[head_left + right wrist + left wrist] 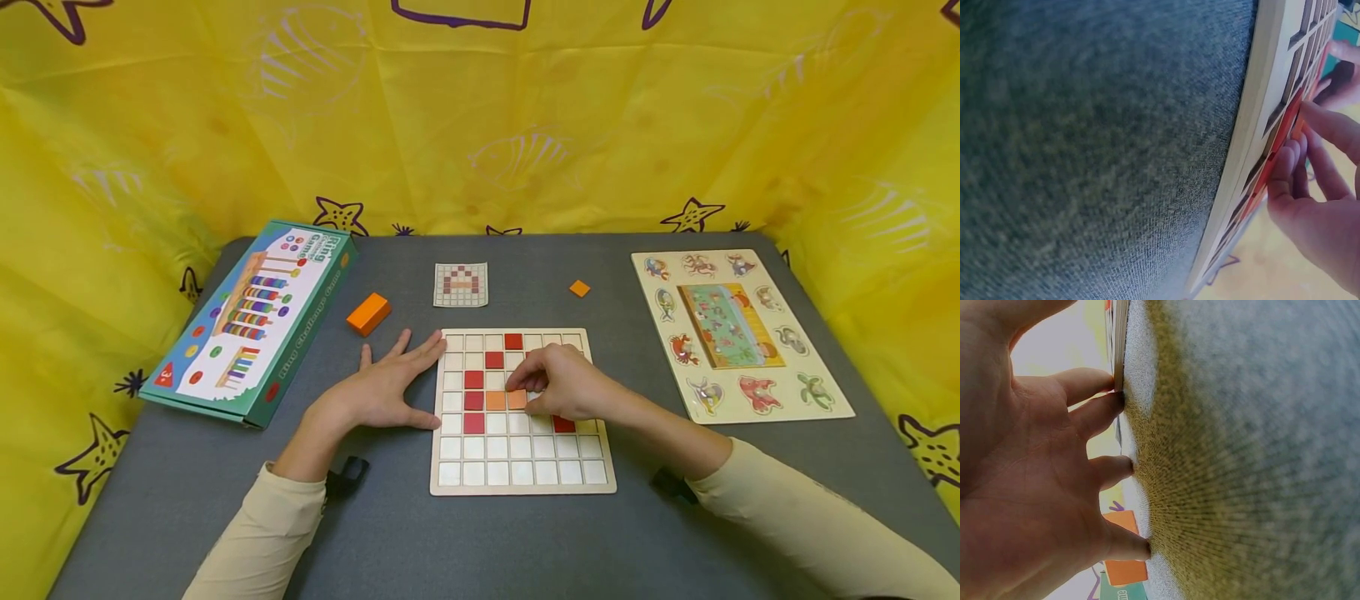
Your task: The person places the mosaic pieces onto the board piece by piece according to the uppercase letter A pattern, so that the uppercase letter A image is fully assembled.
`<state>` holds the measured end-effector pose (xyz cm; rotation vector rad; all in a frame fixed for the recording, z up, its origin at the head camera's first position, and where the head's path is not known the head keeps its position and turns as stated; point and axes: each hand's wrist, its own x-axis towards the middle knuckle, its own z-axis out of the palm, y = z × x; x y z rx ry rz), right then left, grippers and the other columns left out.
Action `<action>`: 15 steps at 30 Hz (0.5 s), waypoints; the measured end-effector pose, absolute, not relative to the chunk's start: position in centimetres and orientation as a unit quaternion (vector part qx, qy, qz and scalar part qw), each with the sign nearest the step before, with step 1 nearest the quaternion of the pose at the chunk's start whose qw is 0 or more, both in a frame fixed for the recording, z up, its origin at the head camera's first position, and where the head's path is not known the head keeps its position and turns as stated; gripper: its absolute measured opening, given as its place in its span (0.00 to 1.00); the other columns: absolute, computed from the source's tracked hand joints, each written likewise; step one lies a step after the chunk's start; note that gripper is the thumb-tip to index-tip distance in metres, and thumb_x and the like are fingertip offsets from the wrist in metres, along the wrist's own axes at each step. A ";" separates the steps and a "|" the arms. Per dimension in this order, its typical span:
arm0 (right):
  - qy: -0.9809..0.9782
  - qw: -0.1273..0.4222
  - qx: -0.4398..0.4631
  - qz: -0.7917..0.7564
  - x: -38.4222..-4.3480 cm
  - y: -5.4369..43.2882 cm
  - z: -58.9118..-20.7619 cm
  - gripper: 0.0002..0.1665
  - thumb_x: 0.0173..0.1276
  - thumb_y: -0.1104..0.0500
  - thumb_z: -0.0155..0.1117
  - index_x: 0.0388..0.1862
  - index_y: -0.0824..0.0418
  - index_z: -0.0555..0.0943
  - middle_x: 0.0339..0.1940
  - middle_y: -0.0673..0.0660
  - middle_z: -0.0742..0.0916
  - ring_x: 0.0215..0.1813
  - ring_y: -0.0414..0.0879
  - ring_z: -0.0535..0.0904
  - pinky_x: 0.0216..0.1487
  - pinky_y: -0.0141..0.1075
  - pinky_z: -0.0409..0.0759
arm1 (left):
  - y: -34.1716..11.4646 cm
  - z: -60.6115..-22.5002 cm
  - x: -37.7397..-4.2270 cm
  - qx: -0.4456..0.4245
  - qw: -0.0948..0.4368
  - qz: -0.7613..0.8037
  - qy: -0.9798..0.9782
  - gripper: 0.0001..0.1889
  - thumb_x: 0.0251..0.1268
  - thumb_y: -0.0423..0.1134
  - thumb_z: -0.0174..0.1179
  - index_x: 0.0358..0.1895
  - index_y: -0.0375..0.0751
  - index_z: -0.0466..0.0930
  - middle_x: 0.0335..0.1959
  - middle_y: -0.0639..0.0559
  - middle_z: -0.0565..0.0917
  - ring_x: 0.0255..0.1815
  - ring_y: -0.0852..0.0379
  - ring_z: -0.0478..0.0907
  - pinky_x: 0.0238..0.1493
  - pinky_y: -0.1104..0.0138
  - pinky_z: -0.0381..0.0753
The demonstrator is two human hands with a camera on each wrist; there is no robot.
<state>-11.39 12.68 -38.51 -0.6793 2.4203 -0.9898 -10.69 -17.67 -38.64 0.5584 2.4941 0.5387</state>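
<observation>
A white gridded wooden board [522, 490] lies on the table with red tiles [473, 401] and orange tiles [496, 401] in several of its squares. My right hand [566, 385] reaches over the board's right half. Its thumb and fingers pinch an orange tile [1298, 129] at the grid, beside the seated orange one; part of the row is hidden under this hand. My left hand [384, 387] lies to the left with its fingers spread. Its thumb and index fingertip touch the board's left edge, while other fingertips rest on the table [1241, 456].
Behind the board lie a small pattern card [461, 285] and a loose orange tile [579, 288]. An orange block [368, 314] sits behind my left hand. A ring game box [247, 325] stands at the left, and a sea-animal puzzle board [806, 400] at the right.
</observation>
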 end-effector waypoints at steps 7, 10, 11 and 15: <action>0.871 0.221 -0.249 -0.360 -11.4 12.7 -38.5 0.18 0.52 0.71 0.76 0.42 0.58 0.92 0.37 0.49 0.90 0.39 0.44 0.82 0.42 0.32 0.82 | -17.6 -38.6 -10.7 0.205 0.262 0.199 0.922 0.61 0.56 0.61 0.76 0.87 0.57 0.44 0.88 0.57 0.41 0.87 0.33 0.30 0.68 0.20 0.22; 0.869 0.225 -0.250 -0.363 -11.4 12.8 -38.5 0.18 0.52 0.71 0.76 0.42 0.58 0.91 0.37 0.49 0.90 0.39 0.44 0.82 0.43 0.32 0.82 | -17.6 -38.6 -10.7 0.205 0.263 0.200 0.921 0.61 0.56 0.61 0.76 0.87 0.57 0.44 0.88 0.57 0.41 0.87 0.33 0.30 0.68 0.20 0.23; 0.869 0.225 -0.250 -0.364 -11.4 12.8 -38.5 0.18 0.52 0.71 0.76 0.42 0.58 0.91 0.37 0.49 0.90 0.39 0.45 0.82 0.43 0.32 0.82 | -17.6 -38.6 -10.7 0.206 0.263 0.200 0.921 0.61 0.56 0.61 0.76 0.87 0.57 0.44 0.88 0.57 0.41 0.87 0.33 0.30 0.68 0.20 0.23; 0.867 0.224 -0.252 -0.366 -11.5 12.9 -38.7 0.17 0.53 0.71 0.76 0.43 0.58 0.91 0.38 0.50 0.90 0.39 0.45 0.82 0.43 0.32 0.82 | -17.6 -38.6 -10.7 0.205 0.263 0.198 0.922 0.61 0.56 0.61 0.76 0.87 0.57 0.43 0.88 0.57 0.41 0.87 0.33 0.30 0.68 0.20 0.23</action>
